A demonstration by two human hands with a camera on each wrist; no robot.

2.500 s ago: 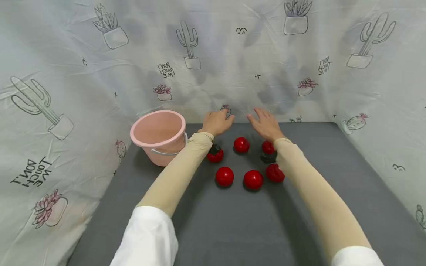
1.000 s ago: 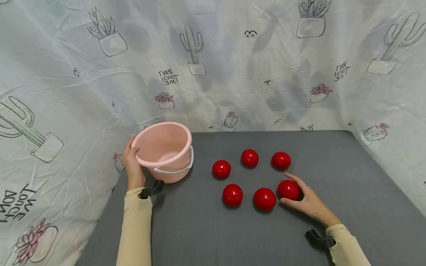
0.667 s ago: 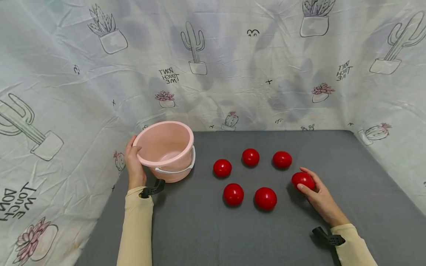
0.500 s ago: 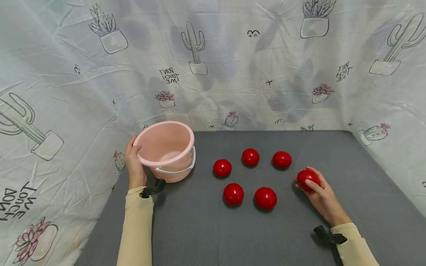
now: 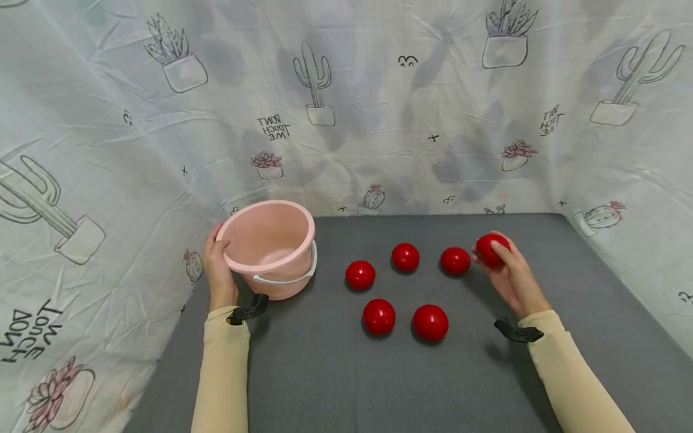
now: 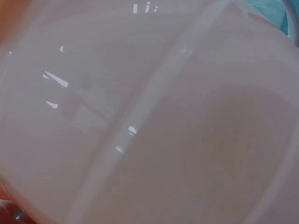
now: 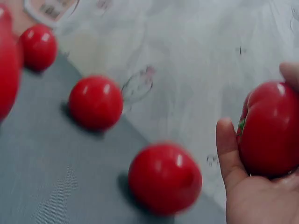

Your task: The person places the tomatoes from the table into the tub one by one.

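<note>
My left hand [image 5: 218, 273] grips the left rim of a pink plastic bucket [image 5: 265, 231], its thumb hooked over the edge. In the left wrist view the glossy bucket wall [image 6: 196, 154] fills nearly everything. My right hand [image 5: 514, 279] holds a red tomato [image 5: 491, 250] above the table at the right, thumb across its near side. The right wrist view shows this held tomato [image 7: 271, 130] with a bit of green at its stem end. Just left of it on the table sits another tomato [image 5: 455, 261].
Several more tomatoes lie loosely spread on the grey table [image 5: 325, 373], among them a back one [image 5: 405, 257], a left one [image 5: 360, 275] and a front one [image 5: 430, 323]. The bucket's white handle [image 5: 289, 279] hangs down its front. A cactus-print sheet [image 5: 373, 120] encloses the back and sides.
Both hands came back from the far edge; the left took hold of the bucket rim. The right picked the rightmost tomato off the table, then moved with it toward the back.
</note>
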